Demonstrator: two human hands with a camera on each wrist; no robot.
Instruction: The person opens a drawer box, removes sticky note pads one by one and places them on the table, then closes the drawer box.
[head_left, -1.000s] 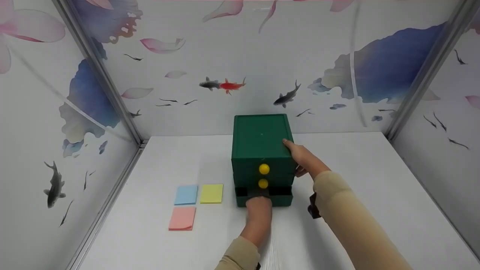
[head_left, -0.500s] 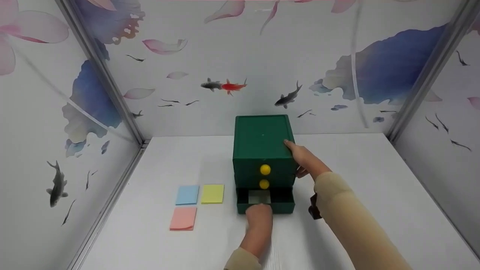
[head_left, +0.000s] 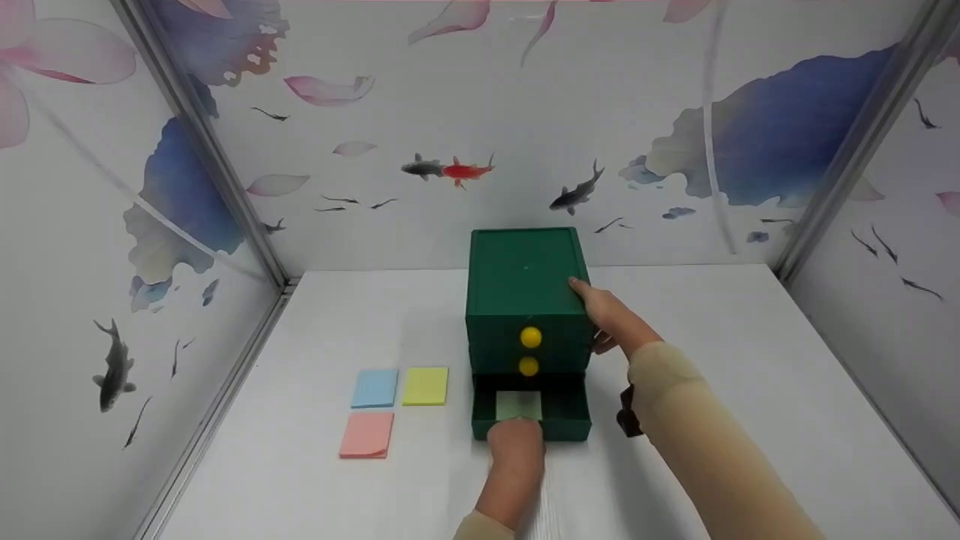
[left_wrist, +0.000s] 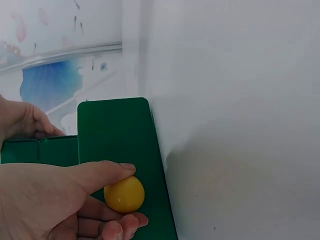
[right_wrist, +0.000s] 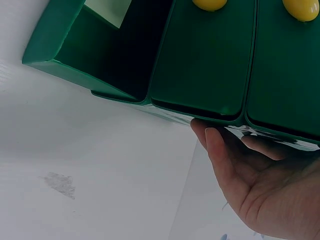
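Observation:
A dark green desktop drawer cabinet [head_left: 525, 274] stands on the white table, its bottom drawer [head_left: 566, 430] pulled partway out. With thumb and fingers, my left hand [head_left: 517, 454] pinches that drawer's round yellow knob [left_wrist: 125, 195]. A pale green sticky note pad [head_left: 518, 405] lies inside the drawer. The upper two drawers are closed, each with a yellow knob [head_left: 530, 337]. My right hand [head_left: 611, 319] rests against the cabinet's right side, thumb at the top edge; in the right wrist view its fingertips [right_wrist: 215, 140] press on the side wall.
Left of the cabinet lie a blue sticky note pad [head_left: 374, 388], a yellow one [head_left: 425, 386] and a pink one [head_left: 367, 435] with a lifted corner. White panels printed with fish and petals [head_left: 465, 90] enclose the table at the back and sides.
My left hand has drawn the bottom drawer farther out toward me, and more of the pale green pad inside shows. The right hand has stayed at the cabinet's side.

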